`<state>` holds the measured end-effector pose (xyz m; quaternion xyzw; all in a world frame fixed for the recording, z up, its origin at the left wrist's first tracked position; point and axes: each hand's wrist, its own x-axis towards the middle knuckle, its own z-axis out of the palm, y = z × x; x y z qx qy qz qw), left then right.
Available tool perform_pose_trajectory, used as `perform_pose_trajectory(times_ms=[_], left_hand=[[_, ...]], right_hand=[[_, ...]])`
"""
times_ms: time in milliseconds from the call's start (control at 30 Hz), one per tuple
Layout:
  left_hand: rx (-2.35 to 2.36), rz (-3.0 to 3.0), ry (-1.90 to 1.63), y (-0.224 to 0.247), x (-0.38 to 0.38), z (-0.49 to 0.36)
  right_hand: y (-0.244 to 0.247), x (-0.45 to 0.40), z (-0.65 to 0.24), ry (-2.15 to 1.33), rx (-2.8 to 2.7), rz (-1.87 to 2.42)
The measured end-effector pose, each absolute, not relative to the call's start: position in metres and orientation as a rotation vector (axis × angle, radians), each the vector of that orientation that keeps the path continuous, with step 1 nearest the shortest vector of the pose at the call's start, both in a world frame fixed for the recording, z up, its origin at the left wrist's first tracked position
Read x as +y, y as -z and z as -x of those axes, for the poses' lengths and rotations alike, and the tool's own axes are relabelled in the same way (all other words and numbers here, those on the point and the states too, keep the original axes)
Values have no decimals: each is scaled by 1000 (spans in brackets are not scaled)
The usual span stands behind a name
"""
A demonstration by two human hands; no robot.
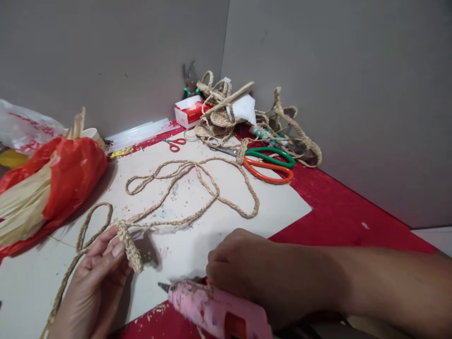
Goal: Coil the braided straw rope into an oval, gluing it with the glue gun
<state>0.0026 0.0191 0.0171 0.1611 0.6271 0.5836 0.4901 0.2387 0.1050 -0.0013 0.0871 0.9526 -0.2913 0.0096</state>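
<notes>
My left hand (93,285) is closed, pinching a small piece of coiled, braided straw cord (130,249) between thumb and fingers. From that piece a long thin braid (183,220) runs off in loops over the white sheet. A thicker braid (68,273) passes behind the left hand and off the lower edge. My right hand (235,261) is curled round the handle side of a pink hot glue gun (212,306). The gun's dark nozzle points left, a little apart from the coiled piece. Its handle is mostly hidden by the fingers.
Large scissors (268,176) with green and orange handles and small red scissors (174,145) lie on the white sheet (282,207). Behind are braided straw (222,117), a red-white box (190,112), pliers (190,77) and glue sticks (141,134). A red bag (79,165) holds straw at left. Grey walls close the back.
</notes>
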Motion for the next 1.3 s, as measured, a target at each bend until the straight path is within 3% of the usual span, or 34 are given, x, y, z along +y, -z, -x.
perform_pose_trajectory(times_ms=[300,467,600,700,833,1067,1300], left_hand=[[1518,-686,-1842,-14,19,30],[1584,-857,-1956,-28,8,19],[1637,-1016,-1957,-40,3,1],[1647,-1132,-1931,-51,5,-17],[1588,-1262,-1917,-68,14,-47],[1466,-1352,-1909,-80,33,-83],[1394,-1544,-1948,-67,49,-81]], right_hand=[[3,107,-231,646,3017,-532],[-3,111,-240,600,3124,-455],[-11,115,-245,740,3579,-311],[-18,118,-243,822,3833,-444],[-26,118,-241,1222,4160,-395],[-35,117,-246,2485,3513,-273],[-36,122,-245,2892,3060,-207]])
